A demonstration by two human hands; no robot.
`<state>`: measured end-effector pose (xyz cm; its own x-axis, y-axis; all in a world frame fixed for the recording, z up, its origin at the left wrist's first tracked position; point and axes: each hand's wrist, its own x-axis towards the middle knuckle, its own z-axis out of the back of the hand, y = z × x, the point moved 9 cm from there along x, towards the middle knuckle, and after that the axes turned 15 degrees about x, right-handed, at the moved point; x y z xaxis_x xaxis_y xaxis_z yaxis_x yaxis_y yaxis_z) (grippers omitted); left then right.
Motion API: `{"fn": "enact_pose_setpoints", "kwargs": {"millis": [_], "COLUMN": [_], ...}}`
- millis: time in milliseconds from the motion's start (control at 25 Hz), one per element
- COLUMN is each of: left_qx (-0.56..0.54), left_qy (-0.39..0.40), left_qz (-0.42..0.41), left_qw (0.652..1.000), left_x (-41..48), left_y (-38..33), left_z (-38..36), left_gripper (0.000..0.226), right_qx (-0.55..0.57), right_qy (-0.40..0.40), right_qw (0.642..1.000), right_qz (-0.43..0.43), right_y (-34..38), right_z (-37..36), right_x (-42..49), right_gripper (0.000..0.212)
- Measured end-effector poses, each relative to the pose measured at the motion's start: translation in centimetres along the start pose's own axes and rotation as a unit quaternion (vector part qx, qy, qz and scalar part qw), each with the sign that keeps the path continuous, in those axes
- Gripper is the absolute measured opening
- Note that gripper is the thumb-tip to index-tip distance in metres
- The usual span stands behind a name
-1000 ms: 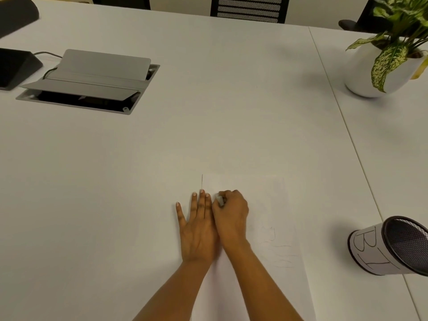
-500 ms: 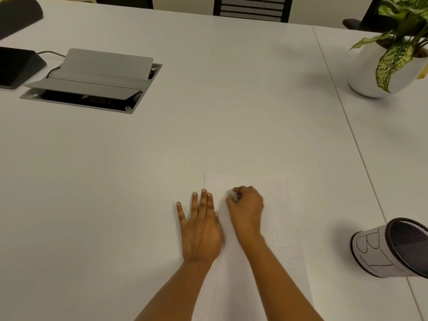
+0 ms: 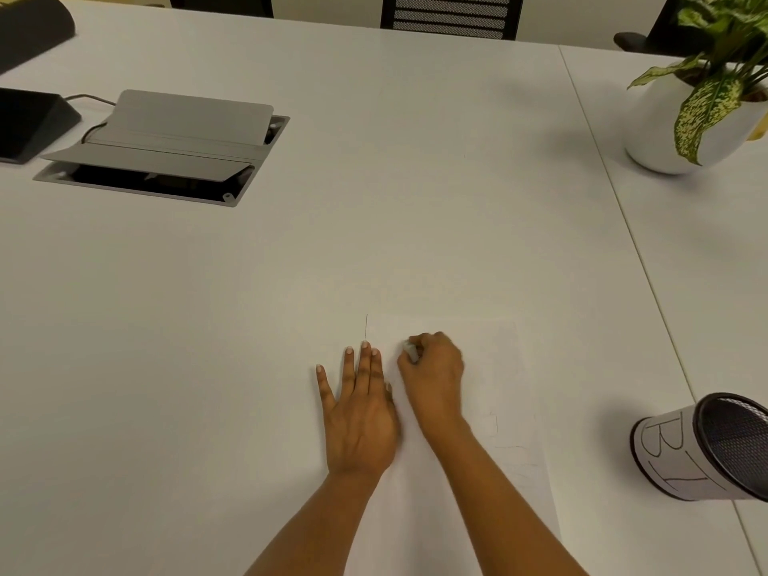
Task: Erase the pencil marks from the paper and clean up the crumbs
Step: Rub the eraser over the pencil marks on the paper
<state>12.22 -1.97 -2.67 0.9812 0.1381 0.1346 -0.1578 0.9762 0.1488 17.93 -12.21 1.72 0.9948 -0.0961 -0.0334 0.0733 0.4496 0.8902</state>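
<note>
white paper sheet point(image 3: 492, 363) lies long axis near-to-far on the white worktop point(image 3: 374, 209); left hand point(image 3: 361, 417) flat on its left edge, fingers point(image 3: 366, 367) spread; right hand point(image 3: 436, 372) pinching a small white eraser point(image 3: 411, 351)

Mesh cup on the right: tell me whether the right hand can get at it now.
Probably yes: only paper and bare table lie between the right hand and the mesh cup, though that hand pinches an eraser.

The right hand point(image 3: 434, 367) is hiding most of the eraser point(image 3: 411, 351). On the paper point(image 3: 498, 367), the marks point(image 3: 515, 455) are showing too faint to read. The right edge is cutting off the plant point(image 3: 706, 97) and bin point(image 3: 706, 446).
</note>
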Motion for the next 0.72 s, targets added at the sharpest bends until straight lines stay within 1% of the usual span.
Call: {"fn": "enact_pose_setpoints", "kwargs": {"millis": [40, 120, 280, 320, 440, 520, 720], "left_qx": [0.008, 0.013, -0.004, -0.002, 0.010, 0.016, -0.002], "left_qy": [0.005, 0.007, 0.002, 0.002, 0.010, 0.015, 0.014], "left_qz": [-0.005, -0.008, 0.002, 0.000, -0.010, -0.015, -0.002], "left_qw": [1.000, 1.000, 1.000, 1.000, 1.000, 1.000, 1.000], "left_x": [0.0, 0.0, 0.1, 0.1, 0.1, 0.0, 0.2], "left_y": [-0.1, -0.1, -0.1, -0.1, -0.2, -0.2, -0.1], "left_z": [-0.1, -0.3, 0.0, 0.0, -0.2, -0.3, -0.2], "left_gripper": [0.056, 0.058, 0.053, 0.054, 0.059, 0.062, 0.058], "right_qx": [-0.001, -0.001, 0.000, -0.007, -0.032, -0.038, -0.048], "right_qy": [0.017, 0.024, -0.012, -0.007, 0.048, 0.068, 0.055], "right_qw": [1.000, 1.000, 1.000, 1.000, 0.998, 0.996, 0.996], "right_qz": [0.011, 0.020, -0.008, -0.002, 0.035, 0.051, 0.047], "right_y": [0.4, 0.4, -0.4, -0.3, 0.5, 0.6, 1.0], "right_z": [-0.9, -1.3, 0.7, 0.5, -1.5, -2.0, -2.0], "right_x": [-0.5, -0.5, 1.6, 1.5, -0.3, -1.3, 1.6], "right_gripper": [0.019, 0.020, 0.018, 0.019, 0.022, 0.023, 0.025]}}
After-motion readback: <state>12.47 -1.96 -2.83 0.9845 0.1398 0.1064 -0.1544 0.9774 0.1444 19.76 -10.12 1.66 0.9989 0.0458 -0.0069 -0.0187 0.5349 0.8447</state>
